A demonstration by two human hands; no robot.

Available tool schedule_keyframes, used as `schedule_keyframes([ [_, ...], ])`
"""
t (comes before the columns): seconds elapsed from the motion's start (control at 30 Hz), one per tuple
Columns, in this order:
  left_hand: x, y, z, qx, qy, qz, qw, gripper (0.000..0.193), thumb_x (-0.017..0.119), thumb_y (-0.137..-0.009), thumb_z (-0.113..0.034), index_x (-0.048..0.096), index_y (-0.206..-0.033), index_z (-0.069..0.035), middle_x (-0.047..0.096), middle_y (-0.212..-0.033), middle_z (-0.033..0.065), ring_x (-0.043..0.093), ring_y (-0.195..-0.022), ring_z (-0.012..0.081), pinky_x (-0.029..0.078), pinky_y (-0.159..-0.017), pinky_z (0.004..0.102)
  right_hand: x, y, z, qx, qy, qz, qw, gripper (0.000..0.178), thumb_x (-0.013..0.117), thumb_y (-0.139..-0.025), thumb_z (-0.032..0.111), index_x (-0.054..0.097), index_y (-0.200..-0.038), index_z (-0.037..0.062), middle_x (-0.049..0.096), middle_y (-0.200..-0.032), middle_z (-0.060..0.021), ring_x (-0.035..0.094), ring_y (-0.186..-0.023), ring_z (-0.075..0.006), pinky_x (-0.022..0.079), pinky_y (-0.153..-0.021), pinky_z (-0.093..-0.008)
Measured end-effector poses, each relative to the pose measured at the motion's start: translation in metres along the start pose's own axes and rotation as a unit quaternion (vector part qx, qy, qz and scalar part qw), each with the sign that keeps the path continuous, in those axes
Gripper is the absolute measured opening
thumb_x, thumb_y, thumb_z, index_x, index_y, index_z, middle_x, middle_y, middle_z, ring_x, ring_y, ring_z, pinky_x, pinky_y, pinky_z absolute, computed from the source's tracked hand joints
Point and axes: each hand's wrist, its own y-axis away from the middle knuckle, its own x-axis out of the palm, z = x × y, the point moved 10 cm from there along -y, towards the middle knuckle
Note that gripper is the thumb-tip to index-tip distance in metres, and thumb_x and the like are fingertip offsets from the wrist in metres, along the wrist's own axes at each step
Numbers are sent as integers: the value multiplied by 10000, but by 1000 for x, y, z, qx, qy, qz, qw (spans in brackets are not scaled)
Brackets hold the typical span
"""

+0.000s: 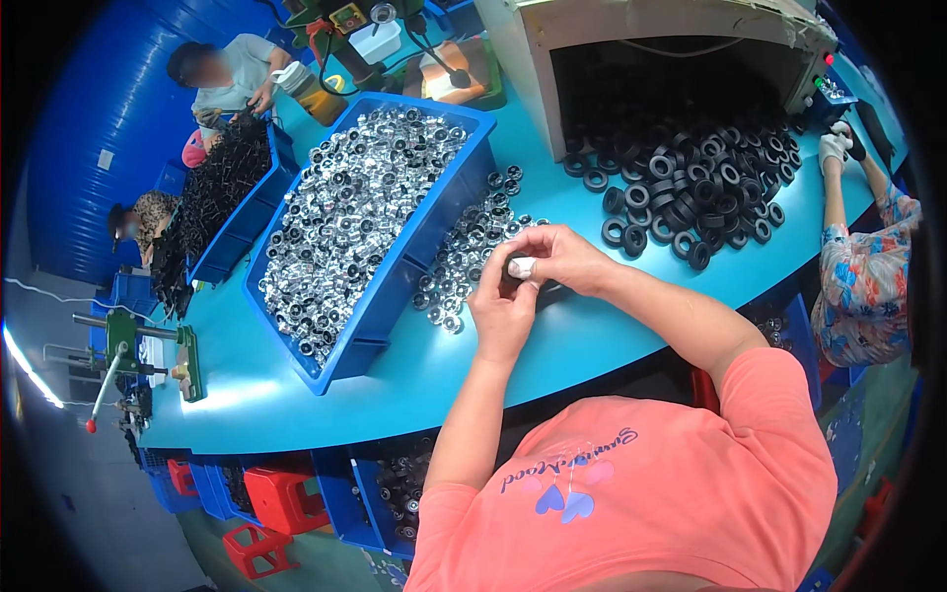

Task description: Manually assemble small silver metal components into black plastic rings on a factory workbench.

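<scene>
Both of my hands meet over the near side of the turquoise table, close to the loose shiny wheel hubs (473,242). My left hand (501,318) is closed around a small black rubber tyre (509,279). From the other side my right hand (567,259) grips the same tyre, its white-wrapped thumb pressed against it. Fingers cover most of the tyre, so whether a hub sits inside cannot be seen. To the right lies a heap of black tyres (691,192). A blue crate (414,252) full of silver hubs stands to the left.
An open-fronted pale box (523,79) stands behind the tyre heap. A green hand press (187,365) sits at the table's left end. Another blue crate (242,237) holds black parts. People work at far left and right; red stools (286,498) stand below.
</scene>
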Motion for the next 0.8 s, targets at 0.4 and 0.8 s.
schedule_keyframes([
  [0.4,-7,-1,27,-122,208,18,970,337,600,-994,-43,589,-1331,-60,647,-1029,58,598,-730,79,490,-460,194,0,3,9,-27,-52,36,998,360,705,-927,89,677,-1273,-5,688,-1189,-98,677,-1062,-188,568,-939,-336],
  [0.8,-2,-2,18,-132,227,47,964,534,741,-894,-18,543,-1388,-63,672,-1041,53,630,-760,74,489,-490,192,-3,2,13,-29,-43,4,999,352,674,-944,102,670,-1270,-30,710,-1139,-103,689,-1003,-164,576,-888,-328],
])
